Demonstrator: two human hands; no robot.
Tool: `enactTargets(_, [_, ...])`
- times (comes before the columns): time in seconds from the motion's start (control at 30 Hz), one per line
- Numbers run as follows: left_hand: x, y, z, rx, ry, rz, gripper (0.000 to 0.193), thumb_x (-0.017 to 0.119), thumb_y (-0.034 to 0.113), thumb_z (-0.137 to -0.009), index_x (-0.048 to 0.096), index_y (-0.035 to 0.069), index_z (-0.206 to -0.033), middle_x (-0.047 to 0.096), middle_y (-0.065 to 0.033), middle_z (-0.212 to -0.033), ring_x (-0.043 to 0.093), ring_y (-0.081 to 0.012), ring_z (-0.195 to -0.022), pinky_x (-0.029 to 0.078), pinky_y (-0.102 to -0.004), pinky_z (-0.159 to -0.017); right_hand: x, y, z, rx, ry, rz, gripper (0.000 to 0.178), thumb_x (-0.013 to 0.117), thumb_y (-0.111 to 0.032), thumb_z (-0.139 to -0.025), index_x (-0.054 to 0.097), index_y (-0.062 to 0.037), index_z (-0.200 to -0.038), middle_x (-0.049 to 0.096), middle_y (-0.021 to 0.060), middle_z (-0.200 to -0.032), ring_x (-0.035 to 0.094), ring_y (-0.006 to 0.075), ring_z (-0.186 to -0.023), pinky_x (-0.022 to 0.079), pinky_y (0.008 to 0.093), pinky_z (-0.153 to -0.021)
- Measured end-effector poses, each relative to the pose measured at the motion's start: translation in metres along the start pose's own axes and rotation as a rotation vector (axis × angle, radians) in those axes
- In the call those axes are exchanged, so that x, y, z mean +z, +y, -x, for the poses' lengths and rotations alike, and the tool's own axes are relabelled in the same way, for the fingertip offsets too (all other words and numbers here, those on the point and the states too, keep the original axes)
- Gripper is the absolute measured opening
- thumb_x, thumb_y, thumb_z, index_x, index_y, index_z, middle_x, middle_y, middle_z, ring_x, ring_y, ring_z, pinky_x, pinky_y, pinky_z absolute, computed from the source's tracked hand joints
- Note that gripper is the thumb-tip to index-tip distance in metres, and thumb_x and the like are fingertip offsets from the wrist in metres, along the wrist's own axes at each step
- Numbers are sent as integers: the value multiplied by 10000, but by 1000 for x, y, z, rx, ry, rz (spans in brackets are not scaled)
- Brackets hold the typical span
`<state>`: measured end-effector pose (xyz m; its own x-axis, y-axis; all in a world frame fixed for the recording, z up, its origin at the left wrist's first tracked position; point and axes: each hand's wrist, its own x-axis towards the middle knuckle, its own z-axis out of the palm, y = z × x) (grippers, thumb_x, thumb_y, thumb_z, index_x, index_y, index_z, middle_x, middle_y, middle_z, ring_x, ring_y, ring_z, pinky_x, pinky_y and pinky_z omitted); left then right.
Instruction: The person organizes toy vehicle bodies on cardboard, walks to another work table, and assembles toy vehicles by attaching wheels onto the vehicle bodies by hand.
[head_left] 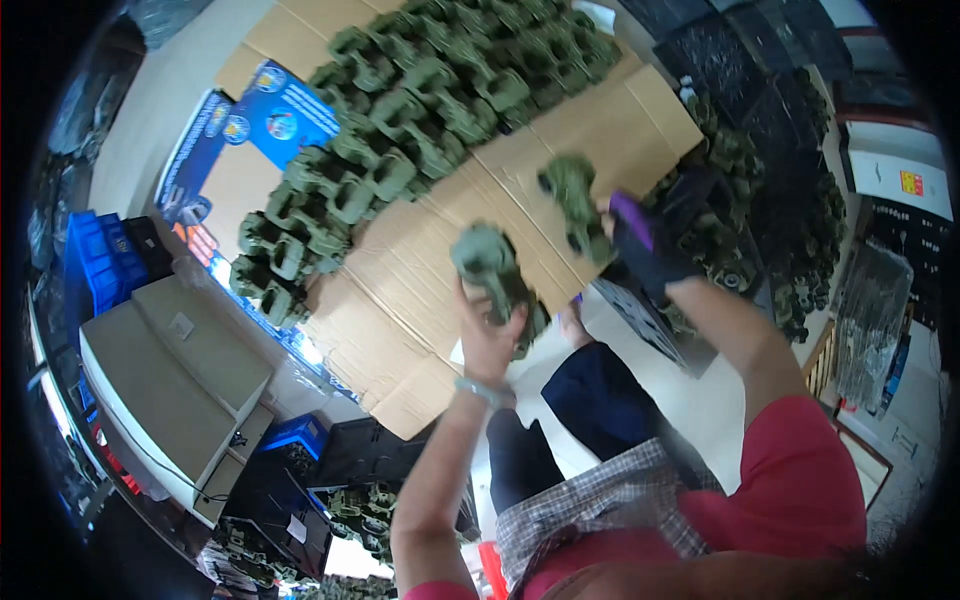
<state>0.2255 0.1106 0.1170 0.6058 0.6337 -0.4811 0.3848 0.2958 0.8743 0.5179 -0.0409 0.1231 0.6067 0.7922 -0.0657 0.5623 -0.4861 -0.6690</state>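
Head view: an olive-green, hollow, plastic-looking piece (486, 258) at frame centre is pinched in my bare left hand (487, 342), best steadied by its sides, I judge; right of centre, my black-and-purple-gloved right hand (648, 248) nears a blurred green piece (574, 198), whether pinching I can't tell; brown flat cardboard (392, 300) beneath

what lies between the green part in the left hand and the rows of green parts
Only brown cardboard shows between the held part and those rows, in the head view.
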Motion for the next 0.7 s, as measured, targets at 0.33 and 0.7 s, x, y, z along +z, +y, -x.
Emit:
enactTargets(0.33, [176,145,-225,247,78,-269,1186,849,231,-846,-1,201,-1673,612,-342,-1327,639,-504,-1173,517,-514,-1029,-73,111,-210,61,86,-309,295,648,-104,-994,655,-90,-1289,676,43,-1005,639,151,-891,532,334,-780])
enactTargets(0.7, [206,187,-346,100,217,-648,1163,827,305,-835,21,286,-1673,507,-337,-1363,613,-516,-1196,522,-531,-1039,-84,112,-320,36,-35,-281,280,652,-228,-1027,661,-129,-1288,697,76,-1104,669,159,-991,554,335,-825])
